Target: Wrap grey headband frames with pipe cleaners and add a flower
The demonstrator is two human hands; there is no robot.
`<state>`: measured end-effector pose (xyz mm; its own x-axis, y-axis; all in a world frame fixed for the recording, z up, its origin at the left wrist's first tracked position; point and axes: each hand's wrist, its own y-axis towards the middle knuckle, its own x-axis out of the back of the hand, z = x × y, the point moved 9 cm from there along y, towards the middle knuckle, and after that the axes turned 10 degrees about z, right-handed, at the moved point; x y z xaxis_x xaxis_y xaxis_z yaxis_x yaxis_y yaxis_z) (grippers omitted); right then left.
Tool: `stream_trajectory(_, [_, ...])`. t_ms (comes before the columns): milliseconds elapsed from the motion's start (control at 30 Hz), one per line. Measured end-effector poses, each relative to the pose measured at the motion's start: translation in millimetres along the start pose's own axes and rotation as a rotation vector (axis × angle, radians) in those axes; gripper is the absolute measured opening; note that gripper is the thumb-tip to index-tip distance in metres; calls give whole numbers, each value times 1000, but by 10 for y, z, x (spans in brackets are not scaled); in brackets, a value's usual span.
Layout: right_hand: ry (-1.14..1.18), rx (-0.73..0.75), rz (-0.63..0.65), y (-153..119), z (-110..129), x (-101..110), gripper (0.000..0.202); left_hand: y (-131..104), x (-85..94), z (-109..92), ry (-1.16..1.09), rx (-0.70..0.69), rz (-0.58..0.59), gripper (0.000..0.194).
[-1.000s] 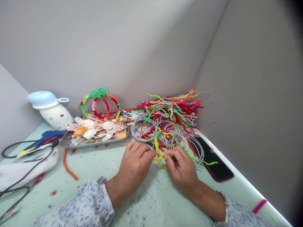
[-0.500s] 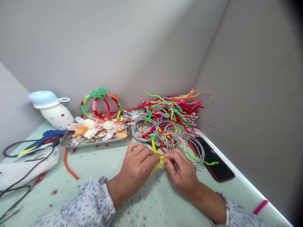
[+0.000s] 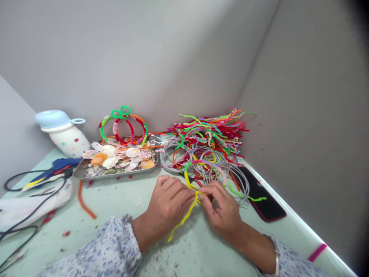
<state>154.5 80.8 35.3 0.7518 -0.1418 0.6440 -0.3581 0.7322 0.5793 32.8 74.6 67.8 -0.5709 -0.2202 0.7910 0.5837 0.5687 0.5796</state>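
Between my hands is a ring wrapped in fuzzy pipe cleaner, green, purple and pink at its far side and yellow near my fingers. My left hand (image 3: 170, 206) pinches the yellow pipe cleaner (image 3: 184, 219) at the ring's left side, fingers curled; the loose yellow end hangs down toward the table. My right hand (image 3: 221, 209), thumb and forefinger pressed together, grips the yellow part of the wrapped ring (image 3: 211, 163) from the right. The fingertips partly hide where the yellow strand crosses the ring.
A metal tray (image 3: 115, 176) of shells stands at the left, with wrapped rings (image 3: 115, 130) behind it. Further left are a bottle (image 3: 69, 138) and black cables (image 3: 37, 204). Wire coils (image 3: 243, 181), a pipe cleaner pile (image 3: 213, 130) and a phone (image 3: 265, 200) lie beyond my hands.
The loose yellow end now shows longer, hanging further down and left below my left hand. Both hands have stayed nearly in place.
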Motion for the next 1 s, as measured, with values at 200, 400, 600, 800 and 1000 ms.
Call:
stream_trajectory(200, [-2, 4, -6, 7, 13, 4, 12, -20, -38, 71, -84, 55, -45, 5])
stream_trajectory(400, [-25, 21, -1, 6, 38, -5, 13, -49, -46, 120, -166, 121, -67, 2])
stream_trajectory(600, [-51, 37, -4, -3, 52, -11, 13, -56, -72, 138, -272, 219, -44, 6])
stream_trajectory(800, [-65, 53, -6, -1, 90, 0, 15, -87, -108, 183, -386, 346, -53, 11])
stream_trajectory(1000, [-95, 71, -11, -6, 106, 8, 17, -193, -259, 332, -631, 607, -21, 13])
